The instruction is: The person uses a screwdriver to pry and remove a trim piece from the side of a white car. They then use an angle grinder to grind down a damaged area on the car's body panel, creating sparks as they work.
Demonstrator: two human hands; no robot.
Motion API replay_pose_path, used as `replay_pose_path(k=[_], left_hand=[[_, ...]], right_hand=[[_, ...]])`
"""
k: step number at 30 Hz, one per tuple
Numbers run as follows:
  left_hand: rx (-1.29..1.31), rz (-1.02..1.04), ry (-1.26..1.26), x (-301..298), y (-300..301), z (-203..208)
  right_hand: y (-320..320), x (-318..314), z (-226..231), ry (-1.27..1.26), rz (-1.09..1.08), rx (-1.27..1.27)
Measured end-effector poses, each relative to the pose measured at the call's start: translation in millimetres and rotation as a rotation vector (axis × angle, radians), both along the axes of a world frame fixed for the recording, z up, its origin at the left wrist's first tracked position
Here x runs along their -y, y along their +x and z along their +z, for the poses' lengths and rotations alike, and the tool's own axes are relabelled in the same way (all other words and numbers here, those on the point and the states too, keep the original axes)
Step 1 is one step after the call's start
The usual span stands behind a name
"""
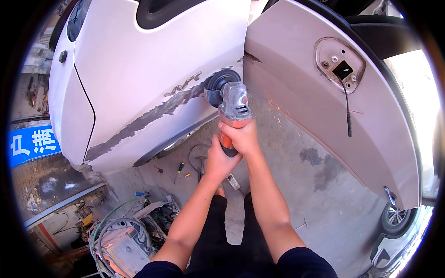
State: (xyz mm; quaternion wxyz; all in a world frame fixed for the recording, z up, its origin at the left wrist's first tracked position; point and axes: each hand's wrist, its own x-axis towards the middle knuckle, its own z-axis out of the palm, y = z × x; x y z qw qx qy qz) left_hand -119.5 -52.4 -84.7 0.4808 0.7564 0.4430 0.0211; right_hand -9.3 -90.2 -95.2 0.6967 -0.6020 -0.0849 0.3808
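Both my hands grip an orange and grey angle grinder [236,104]. My right hand [242,138] is wrapped round the body just behind the grey head, while my left hand [220,160] closes on the rear end. The grinder's dark round disc [225,79] lies against or very near the white car panel [153,69], at the right end of a long bare grey strip [139,123] where the paint is gone. Orange sparks [277,111] fly off to the right. Whether the disc spins, I cannot tell for sure.
An open car door [306,78] stands at the right, a black cable [347,111] hanging from its mirror mount. On the concrete floor lie a hammer [201,164], a screwdriver [180,167] and a power strip [233,182]. A machine with coiled hoses [125,248] sits at lower left.
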Motion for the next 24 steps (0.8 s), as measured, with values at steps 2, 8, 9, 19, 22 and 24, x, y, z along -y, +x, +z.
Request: replay_pose_path(k=[2,8,9,19,22,24], left_hand=[[0.065,0.013,0.034,9.2,-12.9,-9.5],[0.098,0.008,0.051,-0.7,-3.0,-2.4],[0.089,0.013,0.043,1.7,-6.3,-3.6],[0.062,0.090,0.027,4.7,-11.0,-7.9],[0.076,0.043,0.037,15.2,-18.6,-22.1],[0.074,0.023,0.046,15.7,-14.1,-25.1]], right_hand=[[-10.2,1.0,-5.3,0.021,-0.008,0.036],[-4.3,-3.1,0.6,0.039,-0.001,-0.011],[-6.3,-1.4,-0.8,0.028,0.002,-0.001],[-10.0,-5.0,-1.1,0.033,0.097,0.023],[-14.1,1.6,-16.3,0.037,0.031,0.040],[-7.4,5.7,-17.5,-0.017,0.031,-0.005]])
